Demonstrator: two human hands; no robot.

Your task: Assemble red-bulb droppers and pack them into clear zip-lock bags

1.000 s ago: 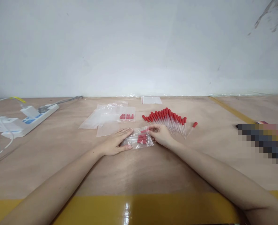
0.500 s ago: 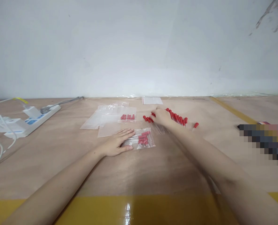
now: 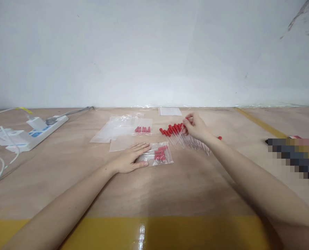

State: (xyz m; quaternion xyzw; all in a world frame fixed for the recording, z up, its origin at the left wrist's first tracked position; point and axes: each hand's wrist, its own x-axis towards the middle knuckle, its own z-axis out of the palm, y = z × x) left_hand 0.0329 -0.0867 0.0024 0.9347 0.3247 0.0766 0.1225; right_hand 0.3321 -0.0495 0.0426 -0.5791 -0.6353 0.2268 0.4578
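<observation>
My left hand (image 3: pixel 132 158) lies flat, fingers stretched, on a clear zip bag (image 3: pixel 150 161) of red-bulbed droppers. Its red bulbs (image 3: pixel 159 154) show beyond my fingertips. Over the row of loose glass droppers (image 3: pixel 172 128), my right hand (image 3: pixel 196 127) is closed in a pinch on a dropper (image 3: pixel 180 134). The red bulb shows at my fingertips and its clear tube slants down to the left. Part of the row, on the right, is hidden behind my right hand. One more bulb (image 3: pixel 219 138) sits apart to the right of it.
Another filled bag (image 3: pixel 142 129) lies behind my left hand, overlapping flat bags (image 3: pixel 105 130). A small stack of zip bags (image 3: pixel 170 111) is near the wall. At left stands a power strip (image 3: pixel 43 135) with chargers and cables. A blurred dark object (image 3: pixel 295 158) is at right.
My right hand has shifted right and lifted slightly from the row, now with a dropper in its pinch. My left hand stays in place on the bag.
</observation>
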